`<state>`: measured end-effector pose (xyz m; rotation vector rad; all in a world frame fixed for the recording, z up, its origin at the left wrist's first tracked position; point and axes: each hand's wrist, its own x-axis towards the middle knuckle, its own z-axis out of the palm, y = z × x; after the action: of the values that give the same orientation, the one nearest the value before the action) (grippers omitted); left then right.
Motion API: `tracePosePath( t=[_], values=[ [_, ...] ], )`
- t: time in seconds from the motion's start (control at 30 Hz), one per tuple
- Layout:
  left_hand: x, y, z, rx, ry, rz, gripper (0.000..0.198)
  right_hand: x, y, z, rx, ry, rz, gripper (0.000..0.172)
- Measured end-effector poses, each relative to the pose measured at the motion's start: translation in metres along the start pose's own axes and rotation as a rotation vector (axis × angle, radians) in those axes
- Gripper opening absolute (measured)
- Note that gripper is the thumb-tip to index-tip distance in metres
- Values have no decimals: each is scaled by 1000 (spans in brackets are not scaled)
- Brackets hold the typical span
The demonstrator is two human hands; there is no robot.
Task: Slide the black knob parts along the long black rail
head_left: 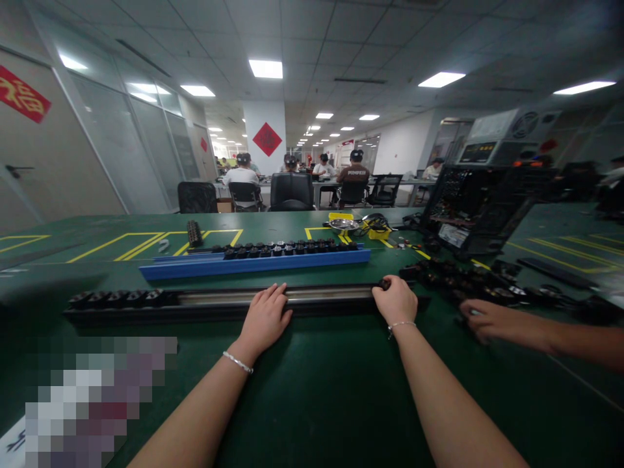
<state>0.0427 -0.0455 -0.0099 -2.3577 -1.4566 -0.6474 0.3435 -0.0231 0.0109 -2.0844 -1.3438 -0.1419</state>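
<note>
A long black rail (219,304) with a metal channel lies across the green table (316,390) in front of me. Several black knob-like parts (117,298) sit in its left end. My left hand (266,318) rests flat on the rail's middle, fingers stretched over it. My right hand (397,300) is closed at the rail's right end, pinching a small black part (385,284) there.
A blue rail (253,263) lined with black parts lies behind the black one. Loose black parts (463,279) are heaped at the right, where another person's hand (487,320) reaches in. An open computer case (478,208) and a metal bowl (344,225) stand farther back. People sit at distant desks.
</note>
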Motion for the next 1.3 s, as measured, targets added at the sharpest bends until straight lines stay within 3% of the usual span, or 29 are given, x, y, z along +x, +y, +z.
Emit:
tracePosePath(
  t=[1.3],
  values=[
    [-1, 0, 0, -31, 13, -5, 15, 7, 15, -1, 12, 101, 77, 38]
  ],
)
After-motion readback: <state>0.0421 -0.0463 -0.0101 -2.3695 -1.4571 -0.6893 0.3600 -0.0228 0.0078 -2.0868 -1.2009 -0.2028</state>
